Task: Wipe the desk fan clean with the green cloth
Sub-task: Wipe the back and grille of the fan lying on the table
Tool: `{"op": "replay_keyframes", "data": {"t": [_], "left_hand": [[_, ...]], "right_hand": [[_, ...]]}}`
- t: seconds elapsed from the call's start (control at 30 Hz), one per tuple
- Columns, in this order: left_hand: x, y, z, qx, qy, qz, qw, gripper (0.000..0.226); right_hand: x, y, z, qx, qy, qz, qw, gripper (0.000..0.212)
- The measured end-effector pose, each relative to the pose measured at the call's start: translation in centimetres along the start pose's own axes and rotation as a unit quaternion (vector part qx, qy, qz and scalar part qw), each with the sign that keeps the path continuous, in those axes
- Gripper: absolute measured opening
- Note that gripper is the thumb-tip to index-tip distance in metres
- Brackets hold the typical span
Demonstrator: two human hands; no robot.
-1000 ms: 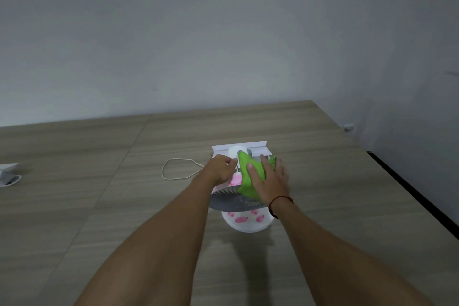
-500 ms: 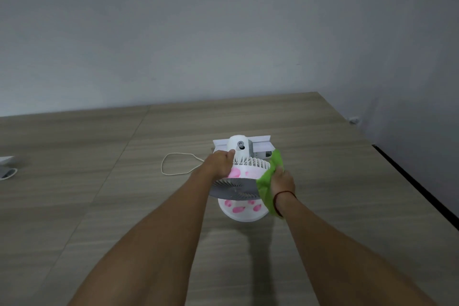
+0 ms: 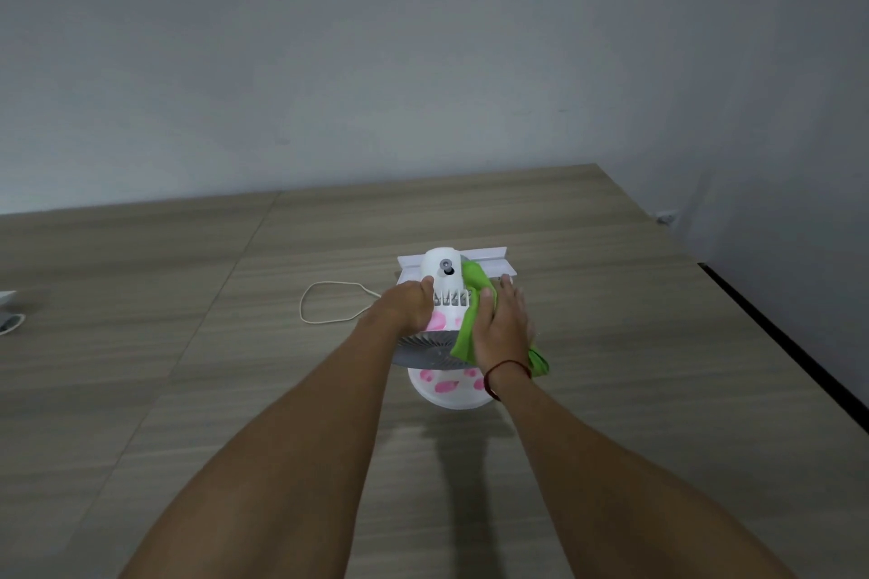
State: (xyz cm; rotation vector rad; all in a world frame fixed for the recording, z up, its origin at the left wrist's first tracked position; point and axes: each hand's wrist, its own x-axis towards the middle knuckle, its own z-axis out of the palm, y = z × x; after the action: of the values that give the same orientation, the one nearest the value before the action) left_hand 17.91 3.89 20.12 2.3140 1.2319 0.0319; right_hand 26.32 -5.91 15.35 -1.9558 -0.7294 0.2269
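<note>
A small white desk fan (image 3: 445, 274) with pink paw prints and a grey grille stands on the wooden table, seen from above and behind. My left hand (image 3: 408, 306) grips the left side of its housing. My right hand (image 3: 503, 324) lies flat on the right side of the fan and presses the green cloth (image 3: 471, 301) against it. The cloth runs from the motor housing down past my wrist, with one end hanging out at the lower right.
A white cord (image 3: 329, 301) loops on the table (image 3: 635, 343) left of the fan. A white flat box (image 3: 489, 259) lies just behind the fan. A white object (image 3: 8, 310) sits at the far left edge. The table's right edge is close, with a wall beyond.
My right hand has moved with the cloth from the fan's right rim up onto the top right of the housing. My left hand has kept its grip.
</note>
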Motion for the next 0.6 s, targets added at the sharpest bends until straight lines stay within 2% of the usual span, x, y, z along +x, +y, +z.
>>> {"op": "replay_keyframes", "data": {"t": [0.17,0.23,0.37,0.4,0.5,0.6], "left_hand": [[0.2,-0.3,0.4,0.034,0.018,0.017,0.999,0.060],[0.3,-0.5,0.5,0.032,0.024,0.023,0.999,0.061],[0.4,-0.9,0.9,0.016,0.041,0.028,0.999,0.059],[0.4,-1.0,1.0,0.015,0.041,0.028,0.999,0.058],[0.7,-1.1,1.1,0.019,0.048,0.025,0.998,0.058],[0.7,-1.1,1.0,0.026,0.045,0.021,0.998,0.059]], "right_hand": [[1.4,0.5,0.0,0.085,0.026,0.100,0.991,0.062],[2.2,1.0,0.2,0.124,0.012,0.156,0.980,0.054],[4.3,4.3,0.9,0.242,-0.039,0.303,0.921,0.063],[4.6,5.3,1.0,0.261,-0.052,0.331,0.905,0.059],[5.1,6.6,0.8,0.332,-0.110,0.360,0.865,0.050],[5.2,6.4,0.9,0.339,-0.116,0.355,0.863,0.051]]}}
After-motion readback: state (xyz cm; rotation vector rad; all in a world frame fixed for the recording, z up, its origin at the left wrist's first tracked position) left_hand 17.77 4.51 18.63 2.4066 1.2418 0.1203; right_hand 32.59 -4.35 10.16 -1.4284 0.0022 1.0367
